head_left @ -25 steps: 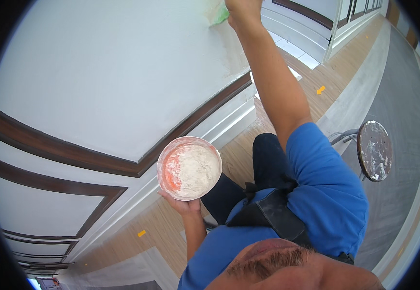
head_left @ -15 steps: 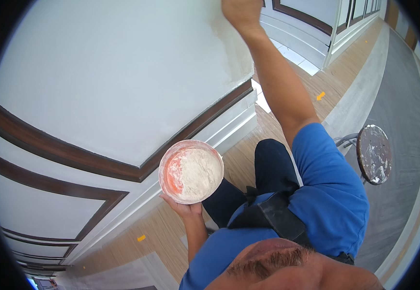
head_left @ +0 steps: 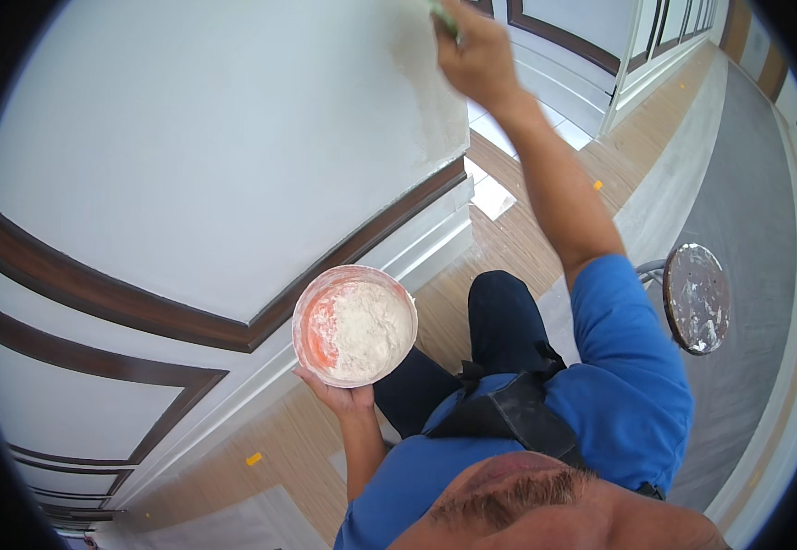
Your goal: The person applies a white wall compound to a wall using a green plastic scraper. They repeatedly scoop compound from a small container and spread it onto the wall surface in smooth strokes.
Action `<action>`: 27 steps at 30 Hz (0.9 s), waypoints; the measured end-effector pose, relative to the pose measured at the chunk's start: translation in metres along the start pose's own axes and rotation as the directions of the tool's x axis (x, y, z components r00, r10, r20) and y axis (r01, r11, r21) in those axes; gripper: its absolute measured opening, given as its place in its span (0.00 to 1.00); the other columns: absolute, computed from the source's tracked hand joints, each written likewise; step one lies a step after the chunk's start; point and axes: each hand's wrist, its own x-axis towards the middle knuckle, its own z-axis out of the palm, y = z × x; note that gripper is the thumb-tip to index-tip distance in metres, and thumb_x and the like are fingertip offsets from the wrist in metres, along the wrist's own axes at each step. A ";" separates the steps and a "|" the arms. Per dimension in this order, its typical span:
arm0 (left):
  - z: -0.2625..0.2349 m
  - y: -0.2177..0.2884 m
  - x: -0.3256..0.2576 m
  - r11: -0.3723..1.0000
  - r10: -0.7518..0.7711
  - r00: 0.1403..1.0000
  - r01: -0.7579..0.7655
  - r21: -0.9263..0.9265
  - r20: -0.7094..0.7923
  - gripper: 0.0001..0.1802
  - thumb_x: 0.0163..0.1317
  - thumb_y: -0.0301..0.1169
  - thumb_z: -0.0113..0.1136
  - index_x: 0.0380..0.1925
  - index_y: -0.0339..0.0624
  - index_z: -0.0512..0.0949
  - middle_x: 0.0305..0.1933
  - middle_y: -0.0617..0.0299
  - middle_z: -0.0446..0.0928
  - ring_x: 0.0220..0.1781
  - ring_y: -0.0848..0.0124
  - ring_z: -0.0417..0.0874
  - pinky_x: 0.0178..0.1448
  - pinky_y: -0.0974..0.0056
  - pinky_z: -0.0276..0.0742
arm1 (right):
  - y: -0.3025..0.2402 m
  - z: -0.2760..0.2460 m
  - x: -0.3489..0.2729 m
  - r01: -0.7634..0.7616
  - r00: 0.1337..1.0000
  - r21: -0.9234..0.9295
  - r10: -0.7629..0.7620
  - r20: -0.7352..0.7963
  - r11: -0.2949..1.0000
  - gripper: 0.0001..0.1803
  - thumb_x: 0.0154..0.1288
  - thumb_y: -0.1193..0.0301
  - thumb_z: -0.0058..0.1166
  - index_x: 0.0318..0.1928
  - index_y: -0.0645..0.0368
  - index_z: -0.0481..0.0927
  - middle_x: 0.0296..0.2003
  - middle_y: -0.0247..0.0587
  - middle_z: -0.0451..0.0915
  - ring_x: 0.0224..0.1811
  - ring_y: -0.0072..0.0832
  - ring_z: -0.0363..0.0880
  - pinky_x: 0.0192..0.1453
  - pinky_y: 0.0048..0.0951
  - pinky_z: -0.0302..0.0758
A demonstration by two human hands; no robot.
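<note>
Right hand (head_left: 476,57) is raised at full reach against the white wall panel (head_left: 215,147). Its fingers are closed round a small green-edged tool (head_left: 444,18), of which only a sliver shows above the knuckles; its kind cannot be told. The tool's working end lies against the wall just beyond the fingertips.

Change noted: across the two earlier views the right hand sat further toward the upper right of the panel; it now stands lower and further left, and more of the forearm is in view. The surface just beside and below the fingers shows a faintly greyer, rougher patch than the rest of the panel. Judgement: a stroke has been drawn across that patch, so the wall work is under way rather than starting or ending.

Left hand (head_left: 343,394) is held low at waist level, palm up, fingers spread and cupped beneath a round orange bowl (head_left: 354,325). The bowl holds a heap of white paste (head_left: 371,330), with smears up the inner wall nearest the fingertips. Bowl position is unchanged across the three views and it sits level.

Well beyond the right elbow stands a round stool (head_left: 697,298), its seat spattered white. Wood-pattern floor (head_left: 509,247) lies below the dark brown moulding (head_left: 362,247) framing the panel.
</note>
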 end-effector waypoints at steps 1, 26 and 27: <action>-0.004 0.002 -0.001 1.000 0.004 1.000 -0.004 0.012 -0.015 0.47 0.72 0.68 0.44 0.76 0.43 0.60 0.80 0.52 0.62 0.79 0.52 0.65 0.81 0.43 0.63 | 0.006 -0.005 0.017 0.122 0.992 -0.195 -0.127 -0.009 0.973 0.29 0.70 0.84 0.50 0.69 0.51 0.76 0.68 0.51 0.76 0.59 0.46 0.85 0.63 0.37 0.85; 0.017 -0.002 -0.009 1.000 0.024 1.000 -0.024 -0.001 0.000 0.50 0.68 0.70 0.50 0.75 0.43 0.62 0.79 0.51 0.63 0.79 0.51 0.65 0.81 0.43 0.65 | 0.026 -0.018 -0.125 -0.063 0.962 -0.241 0.123 0.243 0.968 0.23 0.65 0.74 0.60 0.62 0.48 0.81 0.41 0.53 0.87 0.37 0.51 0.87 0.40 0.44 0.84; 0.019 -0.002 -0.009 1.000 0.026 1.000 -0.026 -0.008 -0.001 0.50 0.68 0.70 0.50 0.76 0.43 0.61 0.79 0.51 0.63 0.79 0.51 0.65 0.81 0.43 0.65 | 0.026 -0.021 -0.102 -0.085 0.991 -0.196 0.104 0.090 0.977 0.19 0.67 0.71 0.59 0.59 0.50 0.82 0.36 0.55 0.86 0.32 0.54 0.85 0.37 0.46 0.82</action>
